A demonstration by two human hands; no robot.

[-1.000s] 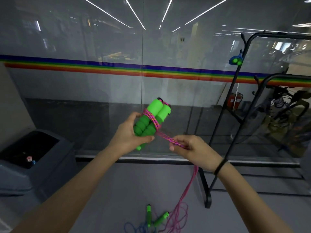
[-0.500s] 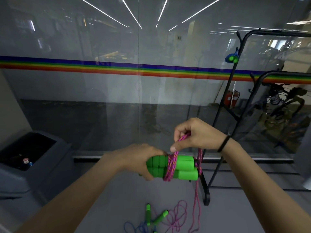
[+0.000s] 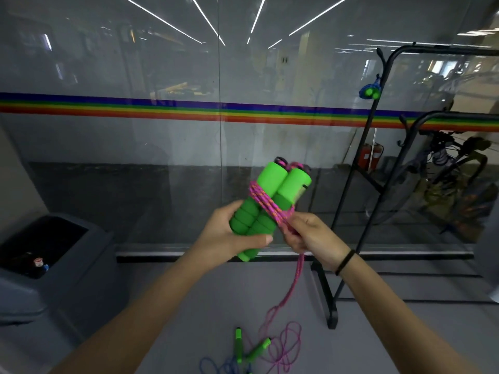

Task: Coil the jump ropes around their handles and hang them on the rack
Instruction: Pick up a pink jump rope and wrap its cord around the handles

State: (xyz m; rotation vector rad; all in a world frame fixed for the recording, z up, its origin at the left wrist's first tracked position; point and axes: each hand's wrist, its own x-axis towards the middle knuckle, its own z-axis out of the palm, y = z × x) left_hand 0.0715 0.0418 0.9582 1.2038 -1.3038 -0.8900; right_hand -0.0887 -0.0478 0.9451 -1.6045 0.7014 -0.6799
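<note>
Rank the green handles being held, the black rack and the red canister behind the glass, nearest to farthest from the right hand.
1. Green handles, just left of the right hand.
2. Black rack, to its right.
3. Red canister, beyond the glass.

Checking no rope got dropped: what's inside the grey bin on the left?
A capped bottle and a small blue item show in the grey bin; the rest of its interior is too dark to tell.
</note>
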